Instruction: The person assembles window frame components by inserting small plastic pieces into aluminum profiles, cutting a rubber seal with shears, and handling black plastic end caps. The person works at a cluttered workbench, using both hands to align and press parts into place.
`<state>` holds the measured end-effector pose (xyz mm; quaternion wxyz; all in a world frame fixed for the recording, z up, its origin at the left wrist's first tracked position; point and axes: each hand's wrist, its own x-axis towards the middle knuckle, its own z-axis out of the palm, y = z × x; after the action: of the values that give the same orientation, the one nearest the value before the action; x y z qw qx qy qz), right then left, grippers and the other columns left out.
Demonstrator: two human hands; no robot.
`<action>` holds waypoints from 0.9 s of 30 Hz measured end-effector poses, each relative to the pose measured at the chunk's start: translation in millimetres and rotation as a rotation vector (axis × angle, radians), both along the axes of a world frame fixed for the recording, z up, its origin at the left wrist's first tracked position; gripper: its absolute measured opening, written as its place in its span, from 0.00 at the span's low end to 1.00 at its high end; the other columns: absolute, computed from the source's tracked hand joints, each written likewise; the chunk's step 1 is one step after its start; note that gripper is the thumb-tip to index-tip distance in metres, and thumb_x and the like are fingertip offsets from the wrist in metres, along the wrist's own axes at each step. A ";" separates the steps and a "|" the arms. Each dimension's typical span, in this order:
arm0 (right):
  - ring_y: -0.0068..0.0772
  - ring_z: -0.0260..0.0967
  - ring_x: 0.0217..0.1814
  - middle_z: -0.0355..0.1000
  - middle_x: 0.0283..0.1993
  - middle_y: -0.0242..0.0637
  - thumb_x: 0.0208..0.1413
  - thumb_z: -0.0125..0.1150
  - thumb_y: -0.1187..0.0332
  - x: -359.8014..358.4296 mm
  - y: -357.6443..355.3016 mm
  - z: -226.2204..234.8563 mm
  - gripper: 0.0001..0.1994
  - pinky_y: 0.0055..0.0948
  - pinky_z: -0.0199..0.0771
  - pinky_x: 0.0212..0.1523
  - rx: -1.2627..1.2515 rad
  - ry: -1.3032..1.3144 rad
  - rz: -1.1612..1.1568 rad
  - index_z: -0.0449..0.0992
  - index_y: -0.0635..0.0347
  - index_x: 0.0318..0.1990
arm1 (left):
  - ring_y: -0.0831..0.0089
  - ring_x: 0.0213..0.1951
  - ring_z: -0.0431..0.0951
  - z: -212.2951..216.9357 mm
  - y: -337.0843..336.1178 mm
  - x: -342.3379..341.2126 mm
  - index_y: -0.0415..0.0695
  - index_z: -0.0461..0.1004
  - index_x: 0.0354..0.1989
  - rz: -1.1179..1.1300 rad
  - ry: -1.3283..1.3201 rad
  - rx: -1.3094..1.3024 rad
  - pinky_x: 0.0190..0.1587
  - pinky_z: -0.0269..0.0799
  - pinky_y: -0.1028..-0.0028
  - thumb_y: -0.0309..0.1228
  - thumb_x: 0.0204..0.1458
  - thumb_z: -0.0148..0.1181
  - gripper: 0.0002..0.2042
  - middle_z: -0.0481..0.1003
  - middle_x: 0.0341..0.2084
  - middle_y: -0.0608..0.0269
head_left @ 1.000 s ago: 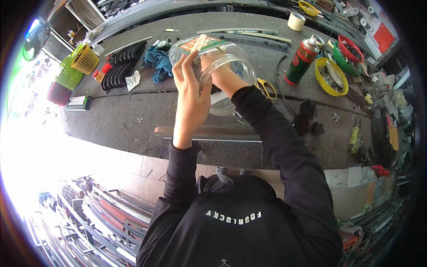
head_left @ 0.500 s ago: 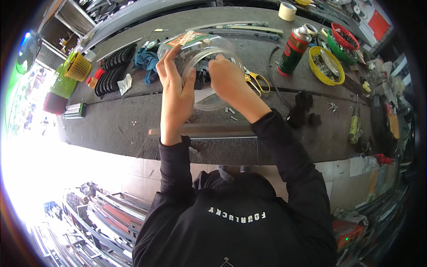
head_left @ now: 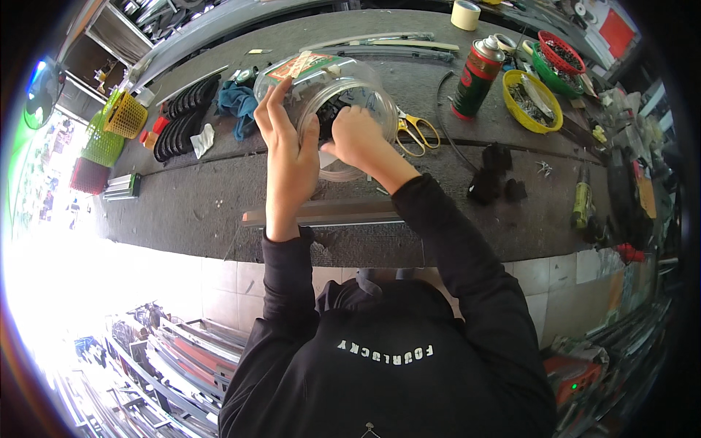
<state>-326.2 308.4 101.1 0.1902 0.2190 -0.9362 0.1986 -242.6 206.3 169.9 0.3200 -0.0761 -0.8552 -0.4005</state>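
Observation:
A clear plastic jar (head_left: 369, 73) with a green and red label lies tipped on the workbench, its round mouth facing me. Small black parts (head_left: 337, 102) show inside the mouth. Along the jar's left side and rim, my left hand (head_left: 286, 150) holds it, fingers extended and thumb by the rim. My right hand (head_left: 365, 146) reaches into the mouth next to the black parts. Its fingers are curled, and what they hold, if anything, is hidden. Yellow-handled scissors (head_left: 418, 136) lie just right of the jar.
A dark metal bar (head_left: 343, 212) lies along the bench's near side. To the right are a spray can (head_left: 477, 79), a yellow basket (head_left: 533, 106) of small hardware and black pieces (head_left: 491, 175). Curved black strips (head_left: 182, 124) and a blue cloth (head_left: 238, 106) lie left.
My right hand has shifted left and lower in the jar's mouth, its fingers curled. More black parts show at the opening. My left hand stays on the jar.

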 end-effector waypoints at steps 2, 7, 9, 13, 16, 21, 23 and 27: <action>0.56 0.79 0.45 0.78 0.39 0.54 0.51 0.66 0.73 -7.9 -4.3 -8.0 0.07 0.48 0.81 0.46 -0.029 -0.035 -0.030 0.79 0.66 0.37 | 0.43 0.73 0.52 -1.7 3.7 -0.9 0.43 0.55 0.73 -0.003 0.000 -0.014 0.73 0.51 0.52 0.25 0.63 0.54 0.29 0.55 0.68 0.41; 0.55 0.78 0.45 0.75 0.41 0.59 0.50 0.66 0.76 -9.3 16.9 5.8 0.15 0.47 0.79 0.47 -0.006 -0.290 0.107 0.73 0.69 0.45 | 0.42 0.73 0.52 -5.0 7.0 1.2 0.43 0.54 0.73 0.016 0.006 -0.015 0.74 0.50 0.52 0.24 0.63 0.54 0.30 0.55 0.68 0.41; 0.55 0.79 0.44 0.75 0.40 0.60 0.49 0.67 0.77 11.7 33.5 21.7 0.14 0.43 0.79 0.43 -0.217 -0.151 0.155 0.72 0.69 0.43 | 0.43 0.73 0.52 -4.2 3.1 0.3 0.43 0.54 0.74 0.017 0.018 -0.026 0.74 0.50 0.51 0.24 0.63 0.54 0.30 0.54 0.68 0.41; 0.36 0.81 0.37 0.80 0.40 0.52 0.52 0.66 0.82 69.0 94.0 61.8 0.16 0.30 0.79 0.38 -0.582 -0.336 0.274 0.67 0.66 0.45 | 0.44 0.73 0.54 -0.8 -7.4 0.7 0.44 0.53 0.74 0.001 -0.005 0.025 0.73 0.52 0.51 0.24 0.63 0.54 0.30 0.54 0.68 0.42; 0.26 0.81 0.36 0.82 0.39 0.44 0.57 0.64 0.82 89.7 135.9 82.1 0.13 0.24 0.80 0.38 -0.879 -0.442 0.304 0.65 0.63 0.45 | 0.45 0.72 0.55 0.6 -10.2 2.0 0.45 0.53 0.74 0.005 -0.011 0.023 0.73 0.53 0.51 0.24 0.63 0.54 0.30 0.54 0.68 0.43; 0.24 0.80 0.39 0.80 0.39 0.40 0.63 0.59 0.80 77.1 141.1 36.0 0.07 0.26 0.82 0.43 -1.165 -0.580 0.344 0.67 0.66 0.44 | 0.45 0.72 0.53 -1.4 2.4 -1.9 0.42 0.54 0.73 0.032 0.011 0.021 0.73 0.52 0.52 0.25 0.64 0.54 0.29 0.55 0.67 0.42; 0.25 0.79 0.45 0.79 0.42 0.40 0.65 0.58 0.79 56.2 122.9 -1.0 0.05 0.26 0.79 0.50 -1.017 -0.424 0.239 0.70 0.67 0.46 | 0.46 0.72 0.53 -0.2 5.9 -5.4 0.42 0.54 0.73 0.057 0.017 0.027 0.73 0.52 0.52 0.25 0.63 0.54 0.29 0.55 0.67 0.42; 0.22 0.75 0.49 0.77 0.46 0.38 0.68 0.58 0.74 37.3 129.8 -38.3 0.07 0.25 0.75 0.55 -1.270 -0.355 0.131 0.72 0.68 0.48 | 0.47 0.72 0.53 3.4 3.5 -9.4 0.44 0.54 0.73 0.086 0.008 0.063 0.73 0.53 0.52 0.25 0.64 0.53 0.29 0.55 0.68 0.43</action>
<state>-288.8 438.2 62.8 0.1128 0.0848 -0.6390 0.7561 -252.0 209.8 173.3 0.3424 -0.0306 -0.8434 -0.4128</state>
